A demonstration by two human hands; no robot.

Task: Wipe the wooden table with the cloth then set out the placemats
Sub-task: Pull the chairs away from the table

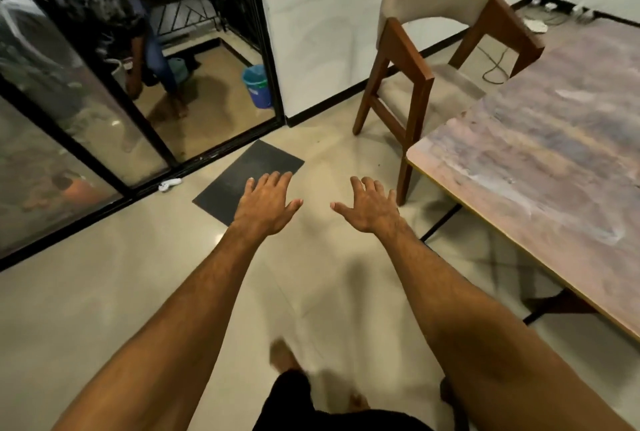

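Your black shorts and one bare foot, blurred, sit at the bottom edge of the view, with both bare forearms reaching forward above them.

Left hand: palm down, fingers straight and spread wide, holding nothing. In the view it overlaps the near corner of a dark mat that lies flat on the floor; whether it touches the mat cannot be told.

Right hand: palm down, fingers likewise straight and fanned, thumb out toward the left hand, holding nothing. It hangs over bare floor, near the table's left corner but apart from it.

Wooden table: it stands to your right and runs from the lower right edge of the view up to the far right. Pale streaks and smears show across its top.

Chair: brown wooden frame, pale padded seat and curved back. It stands upright just beside the table's far-left side.

Beyond the dark mat is a black-framed glass sliding door, partly open. A small white object lies at its track. Through the opening you see a blue bucket and another person bending down. A cable trails on the floor behind the chair.
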